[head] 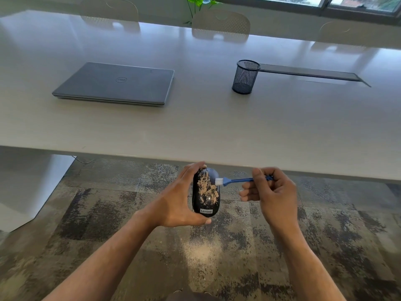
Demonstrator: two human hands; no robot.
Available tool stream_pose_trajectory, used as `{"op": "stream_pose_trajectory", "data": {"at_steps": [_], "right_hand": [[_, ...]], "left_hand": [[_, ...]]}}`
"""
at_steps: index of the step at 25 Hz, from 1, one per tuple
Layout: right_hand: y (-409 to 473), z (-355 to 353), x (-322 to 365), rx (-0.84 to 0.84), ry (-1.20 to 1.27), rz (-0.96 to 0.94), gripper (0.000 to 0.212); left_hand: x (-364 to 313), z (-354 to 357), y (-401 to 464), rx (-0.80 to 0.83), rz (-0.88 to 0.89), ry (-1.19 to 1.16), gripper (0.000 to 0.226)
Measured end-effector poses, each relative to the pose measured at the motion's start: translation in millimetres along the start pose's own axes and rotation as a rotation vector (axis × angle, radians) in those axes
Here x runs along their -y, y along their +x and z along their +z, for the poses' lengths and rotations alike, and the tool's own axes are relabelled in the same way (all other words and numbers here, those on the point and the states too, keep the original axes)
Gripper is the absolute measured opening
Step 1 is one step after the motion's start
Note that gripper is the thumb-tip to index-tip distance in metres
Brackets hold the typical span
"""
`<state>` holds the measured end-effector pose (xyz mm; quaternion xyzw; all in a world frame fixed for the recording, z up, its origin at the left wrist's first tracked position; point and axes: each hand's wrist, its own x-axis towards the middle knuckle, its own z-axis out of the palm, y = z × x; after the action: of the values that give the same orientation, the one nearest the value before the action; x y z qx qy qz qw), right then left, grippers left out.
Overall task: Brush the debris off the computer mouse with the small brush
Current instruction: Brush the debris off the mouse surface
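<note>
Beyond the table (195, 127) edge, over the carpet (108, 213), the left hand (173, 203) grips the black mouse (206, 195) by its sides. The right hand (271, 192) pinches the small blue brush (236, 180), bristles at the mouse's right edge, seemingly touching. Tan debris (207, 185) covers much of the mouse's top, so most brushing remains.

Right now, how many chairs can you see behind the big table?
3, all along the table's far side: chair one on the left, chair two in the middle, chair three on the right. More may sit outside the picture.
</note>
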<state>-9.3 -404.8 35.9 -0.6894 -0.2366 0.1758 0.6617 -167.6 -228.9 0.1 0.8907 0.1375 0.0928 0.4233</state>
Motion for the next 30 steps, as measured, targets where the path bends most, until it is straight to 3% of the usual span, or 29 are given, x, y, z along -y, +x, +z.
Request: {"op": "stream_pose_trajectory", "data": {"at_steps": [16,21,25,30], "right_hand": [[-4,-2,4,0.017,0.023,-0.028,0.015],[-4,-12,3,-0.052,0.034,-0.024,0.023],[-6,-6,-1,0.018,-0.007,-0.047,0.021],[-4,-18,0,-0.044,0.02,-0.026,0.022]], "left_hand": [[-2,2,9,-0.008,0.029,0.05,0.122],[0,5,9,0.006,0.001,0.053,0.124],[-2,8,9,0.018,0.018,0.043,0.121],[-3,6,10,0.014,-0.001,0.024,0.123]]}}
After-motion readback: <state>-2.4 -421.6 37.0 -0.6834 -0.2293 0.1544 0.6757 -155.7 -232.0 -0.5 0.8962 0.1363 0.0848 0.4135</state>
